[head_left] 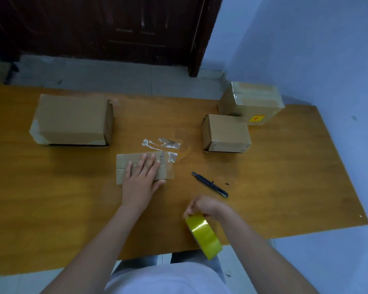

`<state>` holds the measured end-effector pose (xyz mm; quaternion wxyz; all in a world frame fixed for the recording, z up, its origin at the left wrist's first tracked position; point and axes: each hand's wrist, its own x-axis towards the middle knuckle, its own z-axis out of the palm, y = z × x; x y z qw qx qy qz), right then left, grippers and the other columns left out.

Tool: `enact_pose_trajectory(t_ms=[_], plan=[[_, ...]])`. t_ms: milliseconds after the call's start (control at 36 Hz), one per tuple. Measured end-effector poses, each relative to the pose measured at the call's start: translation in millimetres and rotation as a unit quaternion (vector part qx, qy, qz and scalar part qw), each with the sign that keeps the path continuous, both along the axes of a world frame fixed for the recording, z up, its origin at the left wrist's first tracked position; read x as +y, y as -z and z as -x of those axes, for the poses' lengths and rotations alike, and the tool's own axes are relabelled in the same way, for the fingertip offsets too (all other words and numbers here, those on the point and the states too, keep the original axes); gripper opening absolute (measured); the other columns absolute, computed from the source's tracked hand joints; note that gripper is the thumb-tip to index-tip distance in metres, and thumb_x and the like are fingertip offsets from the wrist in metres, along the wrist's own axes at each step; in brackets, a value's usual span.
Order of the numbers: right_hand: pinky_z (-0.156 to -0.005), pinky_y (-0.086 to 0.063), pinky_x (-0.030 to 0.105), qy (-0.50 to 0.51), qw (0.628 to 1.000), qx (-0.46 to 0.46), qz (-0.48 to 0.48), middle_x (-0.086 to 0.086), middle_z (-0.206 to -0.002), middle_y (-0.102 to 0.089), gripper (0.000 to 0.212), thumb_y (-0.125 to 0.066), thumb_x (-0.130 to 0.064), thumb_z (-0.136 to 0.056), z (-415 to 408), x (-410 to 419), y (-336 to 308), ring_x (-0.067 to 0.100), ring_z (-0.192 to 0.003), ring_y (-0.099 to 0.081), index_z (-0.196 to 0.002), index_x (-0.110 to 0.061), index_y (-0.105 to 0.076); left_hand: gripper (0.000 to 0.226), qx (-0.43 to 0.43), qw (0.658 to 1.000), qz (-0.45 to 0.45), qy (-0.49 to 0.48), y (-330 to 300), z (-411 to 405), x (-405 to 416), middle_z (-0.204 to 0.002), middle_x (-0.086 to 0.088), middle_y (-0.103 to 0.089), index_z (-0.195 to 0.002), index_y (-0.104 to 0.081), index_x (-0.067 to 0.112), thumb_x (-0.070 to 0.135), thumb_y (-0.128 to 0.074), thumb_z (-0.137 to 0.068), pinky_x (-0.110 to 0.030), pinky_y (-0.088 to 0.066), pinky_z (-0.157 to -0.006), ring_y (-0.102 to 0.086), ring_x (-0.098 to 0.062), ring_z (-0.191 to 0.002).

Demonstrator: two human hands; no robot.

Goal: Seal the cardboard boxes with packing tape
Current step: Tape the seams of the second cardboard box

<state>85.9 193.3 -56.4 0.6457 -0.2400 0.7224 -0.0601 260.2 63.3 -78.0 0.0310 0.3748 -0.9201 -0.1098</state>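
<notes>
Yellow tape roll (204, 235) hangs from your right hand (204, 206), fingers curled over its upper rim so that it dangles just past the near edge of the table; holding it by the rim probably leaves the roll free to turn while you hunt for the loose end. Your left hand (141, 177) lies flat, fingers straight and spread, pressing down on the small flat box (123, 166) in the middle of the table, most likely to keep its flaps closed and stop it sliding while the tape comes over. Clear tape scraps (166, 145) sit just beyond that box, stuck to the wood, one touching its far right corner.

A black utility knife (209, 184) lies to the right of your left hand, between the two hands and within easy reach for cutting. Further out, a large box (70, 119) stands at the far left, a small cube box (225, 132) at the far right, and behind it a taped box (251, 100) with a yellow label, glossy with tape and seemingly done.

All of this rests on an orange-brown wooden table (51, 198). Beyond it you see grey floor tiles, a dark wooden door (106, 28) and a pale blue wall (306, 39) on the right.
</notes>
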Motion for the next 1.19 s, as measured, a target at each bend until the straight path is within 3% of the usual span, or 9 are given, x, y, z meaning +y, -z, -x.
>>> enact_pose_trajectory(t_ms=[194, 306, 361, 444, 583, 667, 861, 972, 1194], plan=[[-0.066, -0.038, 0.013, -0.072, 0.995, 0.054, 0.033, -0.01, -0.077, -0.058, 0.033, -0.047, 0.0, -0.094, 1, -25, 12, 0.006, -0.074, -0.05, -0.072, -0.019, -0.063, 0.068, 0.08, 0.996, -0.022, 0.025, -3, -3, 6, -0.151, -0.006, -0.036, -0.142, -0.037, 0.011, 0.056, -0.035, -0.09, -0.042, -0.005, -0.115, -0.023, -0.02, -0.142], [-0.064, -0.039, 0.017, -0.101, 0.99, 0.085, 0.048, -0.008, -0.069, -0.056, 0.023, -0.052, 0.0, -0.091, 5, -35, 22, 0.004, -0.065, -0.047, -0.079, -0.012, -0.068, 0.053, 0.188, 0.975, -0.078, 0.093, -27, 4, 39, -0.109, -0.008, -0.065, -0.117, -0.052, 0.012, 0.056, -0.034, -0.095, -0.031, -0.037, -0.094, -0.055, -0.023, -0.105], [-0.064, -0.042, 0.021, -0.109, 0.988, 0.094, 0.057, -0.004, -0.066, -0.057, 0.022, -0.052, 0.003, -0.087, 8, -37, 25, 0.007, -0.063, -0.048, -0.08, -0.01, -0.069, 0.061, 0.136, 0.961, -0.185, 0.154, -38, 12, 60, -0.107, -0.003, -0.063, -0.113, -0.058, 0.015, 0.065, -0.036, -0.086, -0.026, -0.041, -0.08, -0.059, -0.02, -0.096], [-0.072, -0.047, 0.028, -0.106, 0.986, 0.112, 0.069, 0.003, -0.077, -0.065, 0.021, -0.054, 0.001, -0.086, 12, -39, 31, 0.013, -0.075, -0.058, -0.082, -0.011, -0.07, 0.075, 0.009, 0.938, -0.312, 0.151, -34, 23, 87, -0.142, -0.003, -0.034, -0.132, -0.041, 0.022, 0.075, -0.043, -0.078, -0.028, -0.04, -0.078, -0.051, -0.022, -0.114], [-0.075, -0.046, 0.026, -0.05, 0.98, 0.15, 0.119, 0.0, -0.078, -0.065, 0.02, -0.055, -0.002, -0.09, 15, -48, 42, 0.013, -0.078, -0.059, -0.08, -0.011, -0.07, 0.055, 0.078, 0.922, -0.378, 0.004, -20, 32, 99, -0.107, 0.005, -0.033, -0.128, -0.042, 0.027, 0.056, -0.059, -0.084, -0.034, -0.046, -0.072, -0.055, -0.02, -0.092], [-0.076, -0.047, 0.03, -0.031, 0.966, 0.188, 0.174, 0.003, -0.086, -0.064, 0.014, -0.059, -0.005, -0.089, 17, -56, 47, 0.018, -0.083, -0.059, -0.086, -0.006, -0.072, 0.052, 0.103, 0.914, -0.39, -0.031, -16, 33, 95, -0.101, 0.004, -0.039, -0.126, -0.048, 0.026, 0.055, -0.06, -0.085, -0.038, -0.047, -0.07, -0.055, -0.02, -0.084], [-0.078, -0.045, 0.03, -0.016, 0.948, 0.207, 0.24, -0.001, -0.095, -0.046, 0.002, -0.071, -0.005, -0.079, 24, -68, 59, 0.018, -0.092, -0.054, -0.081, -0.005, -0.07, 0.049, 0.108, 0.916, -0.384, -0.041, -20, 43, 74, -0.088, 0.013, -0.036, -0.121, -0.051, 0.024, 0.056, -0.058, -0.085, -0.018, -0.026, -0.054, -0.042, -0.007, -0.076], [-0.076, -0.041, 0.028, -0.021, 0.948, 0.192, 0.254, -0.001, -0.093, -0.045, 0.015, -0.07, -0.004, -0.081, 31, -66, 62, 0.013, -0.087, -0.05, -0.093, 0.004, -0.071, 0.05, 0.09, 0.919, -0.383, -0.028, -20, 48, 71, -0.091, 0.011, -0.038, -0.124, -0.049, 0.026, 0.058, -0.055, -0.086, -0.023, -0.031, -0.056, -0.044, -0.009, -0.078], [-0.075, -0.037, 0.027, -0.12, 0.938, 0.185, 0.268, -0.003, -0.095, -0.04, 0.035, -0.066, -0.009, -0.086, 40, -69, 60, 0.011, -0.091, -0.043, -0.12, -0.014, -0.066, 0.047, 0.07, 0.917, -0.391, -0.029, -25, 56, 62, -0.095, 0.011, -0.04, -0.125, -0.05, 0.027, 0.056, -0.054, -0.088, -0.029, -0.038, -0.064, -0.054, -0.017, -0.091]])
